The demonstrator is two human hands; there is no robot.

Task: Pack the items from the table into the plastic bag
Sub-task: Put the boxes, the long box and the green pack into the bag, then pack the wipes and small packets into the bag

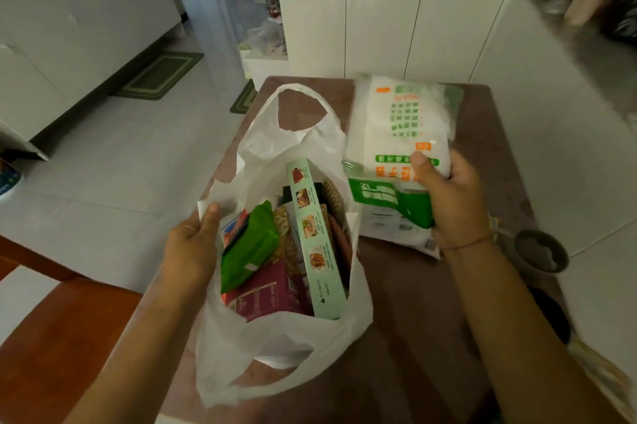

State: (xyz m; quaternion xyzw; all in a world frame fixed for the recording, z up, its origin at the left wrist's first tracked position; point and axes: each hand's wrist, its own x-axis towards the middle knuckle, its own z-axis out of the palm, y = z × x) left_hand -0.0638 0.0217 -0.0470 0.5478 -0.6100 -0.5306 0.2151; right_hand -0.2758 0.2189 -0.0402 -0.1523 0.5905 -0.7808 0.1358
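Note:
A white plastic bag (275, 347) stands open on the brown table (413, 337). Inside it are a tall pale green box (315, 241), a green packet (248, 247), a maroon box (272, 292) and other packets. My left hand (193, 247) grips the bag's left rim and holds it open. My right hand (451, 203) holds a white and green packet (396, 141) just above the table, to the right of the bag's mouth. Another white packet (389, 230) lies on the table under it.
A dark round bowl (541, 251) sits near the table's right edge. White cabinets (379, 30) stand behind the table. An orange-brown wooden surface (51, 337) is at the lower left. Green mats (162, 75) lie on the tiled floor.

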